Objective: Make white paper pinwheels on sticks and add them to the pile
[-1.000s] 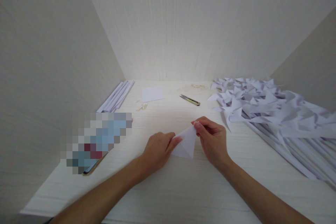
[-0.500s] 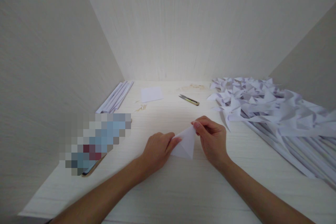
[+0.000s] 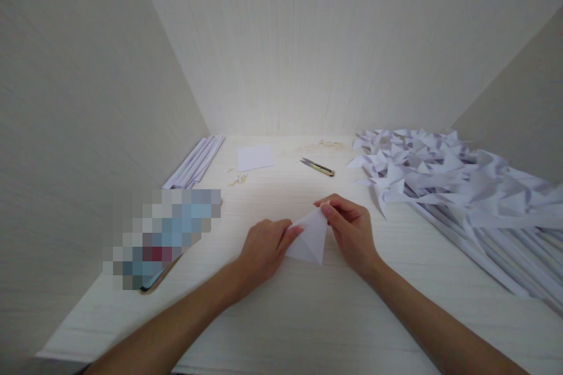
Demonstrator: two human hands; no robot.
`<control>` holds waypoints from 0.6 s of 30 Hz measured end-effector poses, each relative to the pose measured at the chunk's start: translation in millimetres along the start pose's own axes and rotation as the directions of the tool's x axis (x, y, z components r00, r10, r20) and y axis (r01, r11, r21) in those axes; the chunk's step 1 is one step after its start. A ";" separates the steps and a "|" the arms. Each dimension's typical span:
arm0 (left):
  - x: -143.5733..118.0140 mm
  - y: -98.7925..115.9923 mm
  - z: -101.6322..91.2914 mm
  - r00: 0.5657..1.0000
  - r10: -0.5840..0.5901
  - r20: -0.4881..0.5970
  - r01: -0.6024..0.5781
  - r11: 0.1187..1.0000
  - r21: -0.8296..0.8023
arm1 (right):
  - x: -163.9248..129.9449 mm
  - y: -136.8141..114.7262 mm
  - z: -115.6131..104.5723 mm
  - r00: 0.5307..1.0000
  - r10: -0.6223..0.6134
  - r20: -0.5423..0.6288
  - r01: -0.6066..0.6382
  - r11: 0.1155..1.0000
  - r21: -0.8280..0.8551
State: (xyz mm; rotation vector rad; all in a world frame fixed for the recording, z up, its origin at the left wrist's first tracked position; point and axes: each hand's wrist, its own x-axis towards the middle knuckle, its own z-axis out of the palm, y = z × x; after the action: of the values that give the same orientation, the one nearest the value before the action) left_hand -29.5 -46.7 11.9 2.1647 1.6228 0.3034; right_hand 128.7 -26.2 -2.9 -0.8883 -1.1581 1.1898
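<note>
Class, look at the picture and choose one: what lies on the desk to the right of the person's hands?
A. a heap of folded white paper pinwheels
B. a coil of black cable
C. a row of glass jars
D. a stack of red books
A: a heap of folded white paper pinwheels on long paper sticks covers the right side of the pale wooden desk, beyond the right hand pinching the folded white paper triangle.

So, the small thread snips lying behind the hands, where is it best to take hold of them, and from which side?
Probably grip the thread snips at the yellowish handle end, the right end, coming from above. They lie flat on the desk with the dark blades pointing left and back. The right hand is nearer, but it holds the folded paper.
</note>
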 end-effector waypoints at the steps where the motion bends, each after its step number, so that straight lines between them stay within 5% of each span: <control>1: -0.1 -0.1 -0.3 1.000 0.000 0.000 0.000 1.000 0.004 | -0.3 -0.4 -0.1 1.000 -0.004 0.017 0.004 1.000 -0.001; 18: 1.2 -0.9 3.1 1.000 -0.017 -0.010 0.018 0.991 0.133 | 2.2 0.9 -0.6 0.997 -0.065 -0.038 0.059 0.989 -0.134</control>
State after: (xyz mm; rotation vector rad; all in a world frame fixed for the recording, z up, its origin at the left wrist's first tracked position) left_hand -28.6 -46.0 8.7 2.2476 1.7104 0.2049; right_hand 129.1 -23.8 -3.5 -0.9657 -1.2329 1.0484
